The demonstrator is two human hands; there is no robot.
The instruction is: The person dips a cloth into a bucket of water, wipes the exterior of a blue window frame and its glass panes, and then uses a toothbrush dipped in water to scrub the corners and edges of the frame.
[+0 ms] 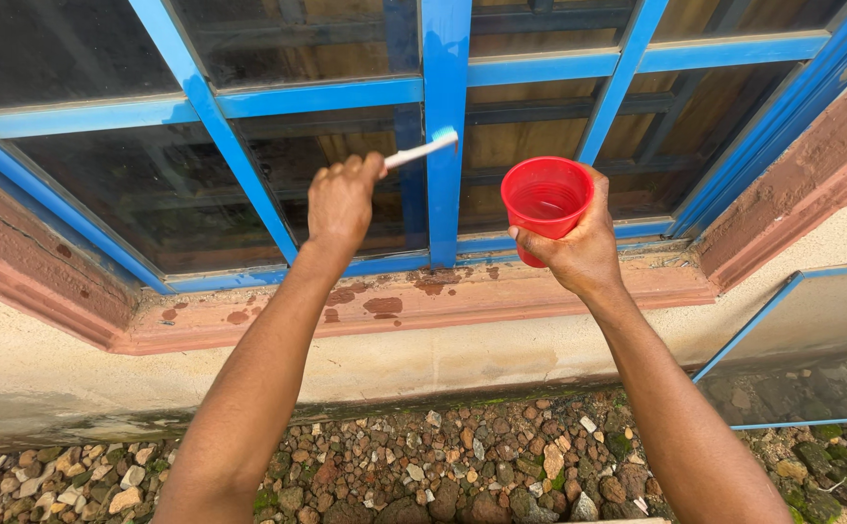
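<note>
The left hand is closed around a slim white-handled brush, whose tip rests against the blue-painted vertical window bar. To its right, the right hand grips a round red plastic cup above the reddish sill.

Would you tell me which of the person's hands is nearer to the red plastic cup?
The right hand: it grips the red plastic cup from below and behind. The left hand is apart to the cup's left, holding a small white-handled brush against the blue window frame.
</note>
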